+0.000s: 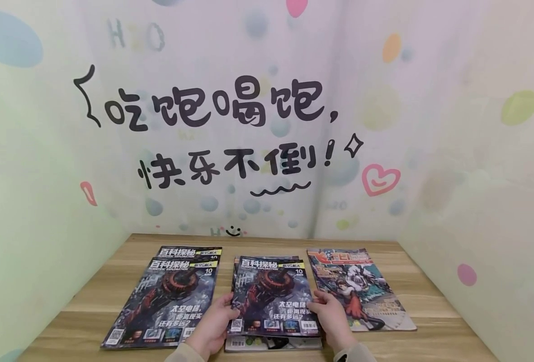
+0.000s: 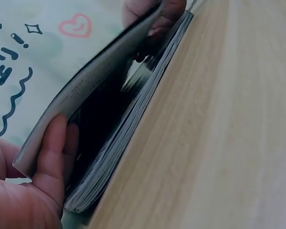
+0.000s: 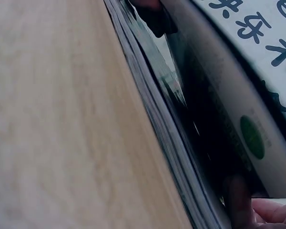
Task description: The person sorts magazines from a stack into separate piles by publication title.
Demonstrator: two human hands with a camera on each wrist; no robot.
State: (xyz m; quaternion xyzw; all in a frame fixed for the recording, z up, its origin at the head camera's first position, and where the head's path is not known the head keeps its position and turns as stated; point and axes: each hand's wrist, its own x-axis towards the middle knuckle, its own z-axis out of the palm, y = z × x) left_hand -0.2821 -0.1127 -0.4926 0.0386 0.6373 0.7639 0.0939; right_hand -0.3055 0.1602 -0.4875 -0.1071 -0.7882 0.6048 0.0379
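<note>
- While dark lettering and coloured bubbles mark its surface, a pale curtain (image 1: 434, 115) stands behind the table.
- A wood-grain table (image 1: 86, 306) carries all the magazines, set out in three places side by side.
- On the left, one dark magazine (image 1: 158, 301) overlaps another dark magazine (image 1: 178, 251), whose top strip shows beyond it.
- On the right, a colourful magazine (image 1: 361, 291) lies flat by itself, slightly turned.
- In the middle, the held magazine (image 1: 269, 296), with a dark cover, is raised and tilted over the lower magazines (image 1: 303, 344), a gap showing between; how many lie underneath is hard to tell in the dim wrist views.
- The left hand (image 1: 214, 324) grips the held magazine's left edge, fingers tucked underneath.
- The right hand (image 1: 332, 317) grips its right edge.
- A pink heart (image 1: 381, 179) is on the curtain.
</note>
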